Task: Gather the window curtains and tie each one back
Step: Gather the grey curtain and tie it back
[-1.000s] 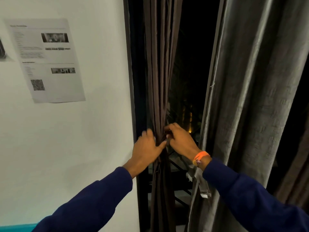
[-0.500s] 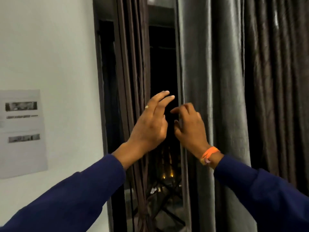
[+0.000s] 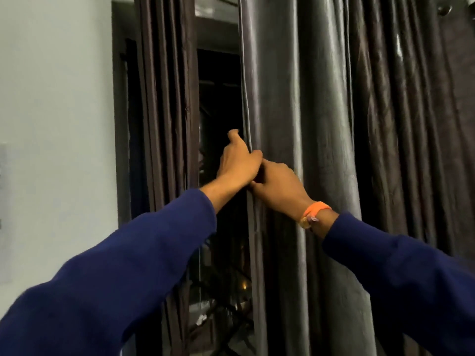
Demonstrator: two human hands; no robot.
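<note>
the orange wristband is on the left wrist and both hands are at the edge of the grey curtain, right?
Not quite: the head view shows the orange wristband on the right wrist, not the left. The rest holds: the left hand and right hand are both at the inner edge of the grey curtain.

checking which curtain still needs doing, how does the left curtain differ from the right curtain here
The left curtain is bunched into a narrow column of tight brown folds beside the window frame; the right curtain hangs wide in broad grey folds. No hand is on the left curtain, while the left hand and right hand are both at the right curtain's inner edge. Whether the left curtain is tied cannot be seen. Both hang full length with the dark window between them.
</note>
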